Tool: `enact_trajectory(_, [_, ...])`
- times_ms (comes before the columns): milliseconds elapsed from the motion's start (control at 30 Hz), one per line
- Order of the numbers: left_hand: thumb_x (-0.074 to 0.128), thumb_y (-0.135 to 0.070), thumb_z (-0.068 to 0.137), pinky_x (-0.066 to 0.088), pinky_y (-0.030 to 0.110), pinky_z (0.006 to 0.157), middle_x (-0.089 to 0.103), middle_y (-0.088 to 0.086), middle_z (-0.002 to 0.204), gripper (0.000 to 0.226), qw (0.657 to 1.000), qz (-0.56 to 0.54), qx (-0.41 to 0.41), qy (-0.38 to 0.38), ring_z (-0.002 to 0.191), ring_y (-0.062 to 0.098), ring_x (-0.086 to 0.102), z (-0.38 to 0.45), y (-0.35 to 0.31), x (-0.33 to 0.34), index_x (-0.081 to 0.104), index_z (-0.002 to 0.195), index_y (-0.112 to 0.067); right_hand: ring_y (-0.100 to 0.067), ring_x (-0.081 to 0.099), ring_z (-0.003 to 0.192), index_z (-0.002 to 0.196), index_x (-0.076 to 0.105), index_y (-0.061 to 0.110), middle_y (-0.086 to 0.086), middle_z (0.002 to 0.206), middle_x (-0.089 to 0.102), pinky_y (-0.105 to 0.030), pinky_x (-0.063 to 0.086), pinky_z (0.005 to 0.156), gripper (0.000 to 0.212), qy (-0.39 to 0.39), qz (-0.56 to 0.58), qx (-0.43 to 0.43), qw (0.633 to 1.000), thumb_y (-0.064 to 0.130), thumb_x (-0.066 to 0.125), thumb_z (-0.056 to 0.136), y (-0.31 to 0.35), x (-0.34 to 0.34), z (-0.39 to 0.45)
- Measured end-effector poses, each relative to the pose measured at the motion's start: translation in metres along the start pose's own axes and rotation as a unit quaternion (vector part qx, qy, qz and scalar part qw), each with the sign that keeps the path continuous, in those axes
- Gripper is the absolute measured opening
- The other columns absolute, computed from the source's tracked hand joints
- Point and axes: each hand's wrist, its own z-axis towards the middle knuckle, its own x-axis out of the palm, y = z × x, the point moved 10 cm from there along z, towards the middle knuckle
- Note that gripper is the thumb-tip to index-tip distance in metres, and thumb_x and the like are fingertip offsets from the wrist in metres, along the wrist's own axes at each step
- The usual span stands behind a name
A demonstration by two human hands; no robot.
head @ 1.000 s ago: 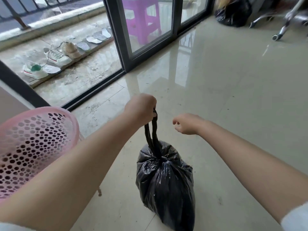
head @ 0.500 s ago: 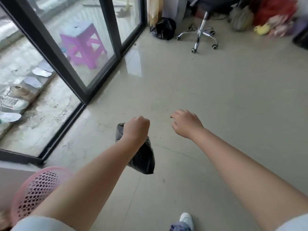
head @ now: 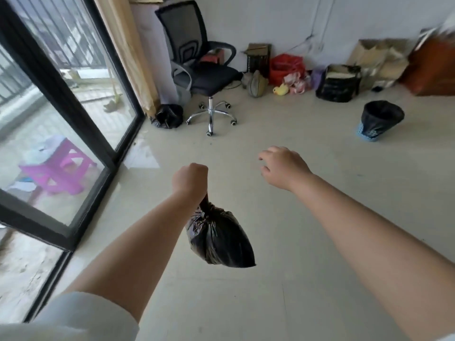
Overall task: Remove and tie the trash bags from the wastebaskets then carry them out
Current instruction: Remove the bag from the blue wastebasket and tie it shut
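Grip, left: left hand (head: 190, 181) is fisted round the twisted neck of the knotted black plastic trash bag (head: 218, 238), fingers curled tight on it.
Grip, right: right hand (head: 283, 166) carries nothing, fingers loosely bent and apart, held out in front.
Bag position: it hangs clear of the pale glossy tiled floor (head: 295, 279), just under the left fist, swung slightly toward the right.
Why held so: gripping above the knot lets the weight hang from the neck and probably keeps the tie from slipping; one hand is enough for a bundle this small, so the other is free for the next job.
Task stage: this bag looks tied and ready to carry out; the blue wastebasket lined with a black bag (head: 380, 121), far right and well apart from both hands, still wears its liner, so it likely comes next.
Second bundle: another black bag (head: 168, 116) sits on the floor beside the beige curtain (head: 128, 52); I cannot tell whether it is tied.
Obstacles: black mesh office chair on chrome castors (head: 204, 70) stands near that bundle, its legs spreading into the path.
Left side: black-framed sliding glass door (head: 61, 94), with a purple plastic stool (head: 59, 173) outside.
Back wall: red bag, cardboard boxes and soft toys crowd the wall, away from the open route to the basket.
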Motion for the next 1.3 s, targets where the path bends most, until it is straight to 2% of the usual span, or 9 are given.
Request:
enact_trajectory(67, [0.046,0.008,0.083,0.039,0.028,0.058,0.053,0.008,0.075,0.023,0.999,0.004,0.034,-0.007,0.080,0.028,0.055,0.023,-0.051,-0.020,0.063,0.094,-0.005,-0.030,0.045,0.124,0.126,0.050,0.010,-0.013,0.134,0.050,-0.037,0.038,0.099,0.037,-0.005,0.005,0.030,1.000,0.016,0.041,0.091,-0.046,-0.014,0.001])
enact_trajectory(167, [0.046,0.005,0.087,0.049,0.032,0.077,0.065,0.014,0.108,0.026,0.997,-0.016,0.078,-0.005,0.102,0.032,0.062,0.068,-0.132,-0.039,0.064,0.104,-0.003,-0.031,0.046,0.123,0.125,0.051,0.008,-0.013,0.133,0.050,-0.037,0.039,0.098,0.037,-0.005,0.005,0.078,0.997,0.016,0.040,0.091,-0.121,-0.030,0.011])
enact_trajectory(300, [0.048,0.004,0.087,0.050,0.031,0.080,0.064,0.014,0.115,0.028,0.989,-0.012,0.149,-0.010,0.106,0.031,0.063,0.136,-0.245,-0.068,0.063,0.109,-0.003,-0.030,0.046,0.122,0.123,0.052,0.008,-0.011,0.132,0.050,-0.035,0.039,0.096,0.035,-0.028,-0.002,0.130,0.991,0.016,0.041,0.091,-0.229,-0.067,0.042])
enact_trajectory(433, [0.047,0.006,0.087,0.042,0.028,0.067,0.063,0.007,0.095,0.020,0.974,-0.010,0.224,-0.005,0.096,0.029,0.063,0.198,-0.359,-0.107,0.063,0.096,-0.001,-0.029,0.042,0.126,0.129,0.048,0.010,-0.011,0.137,0.046,-0.035,0.039,0.096,0.038,-0.042,0.005,0.201,0.979,0.016,0.040,0.093,-0.337,-0.111,0.083])
enact_trajectory(533, [0.046,0.009,0.086,0.040,0.025,0.065,0.044,0.002,0.067,0.024,0.965,-0.004,0.263,-0.008,0.062,0.021,0.050,0.244,-0.430,-0.130,0.046,0.065,-0.002,-0.031,0.044,0.122,0.126,0.050,0.009,-0.012,0.134,0.047,-0.035,0.040,0.092,0.035,-0.050,0.001,0.245,0.968,0.017,0.040,0.093,-0.408,-0.137,0.112])
enact_trajectory(600, [0.046,0.009,0.086,0.042,0.026,0.066,0.055,0.006,0.080,0.015,0.958,0.003,0.287,-0.010,0.068,0.023,0.051,0.280,-0.481,-0.141,0.057,0.082,0.000,-0.031,0.045,0.121,0.124,0.050,0.009,-0.011,0.134,0.047,-0.035,0.040,0.092,0.034,-0.054,-0.003,0.269,0.962,0.017,0.040,0.093,-0.460,-0.151,0.133])
enact_trajectory(700, [0.047,0.008,0.087,0.047,0.030,0.075,0.063,0.012,0.113,0.027,0.952,0.005,0.307,-0.011,0.101,0.031,0.062,0.334,-0.552,-0.153,0.061,0.109,-0.002,-0.030,0.046,0.119,0.121,0.052,0.007,-0.011,0.131,0.049,-0.035,0.040,0.090,0.032,-0.056,-0.008,0.298,0.953,0.017,0.040,0.093,-0.540,-0.165,0.166])
enact_trajectory(967, [0.046,0.008,0.087,0.049,0.029,0.076,0.063,0.012,0.115,0.029,0.967,0.019,0.254,-0.006,0.106,0.029,0.061,0.515,-0.717,-0.154,0.060,0.110,-0.002,-0.033,0.049,0.111,0.104,0.053,0.009,-0.014,0.123,0.052,-0.036,0.039,0.076,0.019,-0.031,0.001,0.270,0.962,0.017,0.039,0.093,-0.765,-0.167,0.288])
enact_trajectory(1300, [0.044,0.004,0.090,0.050,0.031,0.073,0.064,0.011,0.109,0.025,0.983,0.003,0.180,0.028,0.091,0.029,0.060,0.740,-0.863,-0.142,0.061,0.107,-0.003,-0.031,0.048,0.118,0.123,0.051,0.007,-0.013,0.129,0.052,-0.042,0.044,0.093,0.034,0.019,0.020,0.253,0.967,0.020,0.041,0.093,-1.007,-0.166,0.447])
